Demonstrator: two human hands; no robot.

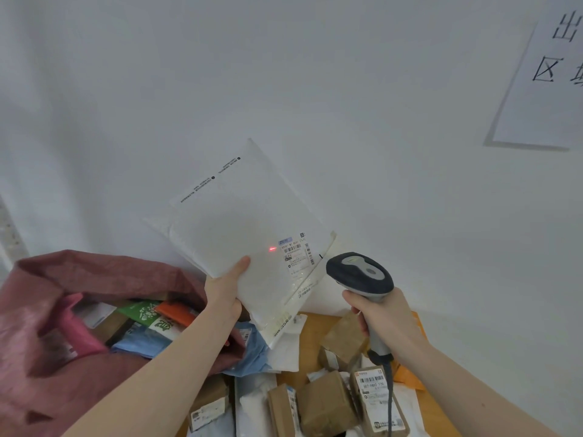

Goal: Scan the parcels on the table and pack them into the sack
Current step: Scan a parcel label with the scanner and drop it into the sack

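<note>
White padded mailer held up for scanning above a wooden table.

The flat, matte white mailer (243, 234) is gripped at its lower left edge by the left hand (225, 294), thumb on its face; a red laser dot (272, 249) is seen beside its printed barcode label (296, 250), too small to be read. A grey handheld scanner (362, 275) is clasped by the right hand (383, 316). The crinkled red woven sack (41, 310), open at the left, already holds parcels; brown cardboard parcels (325, 405) lie on the table (315, 323), one labelled "507-P807 170".

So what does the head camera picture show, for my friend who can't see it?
The left hand holds up a white padded parcel while the right hand aims a grey scanner at its label. Below are a red sack holding parcels and brown boxes on the table.
</note>
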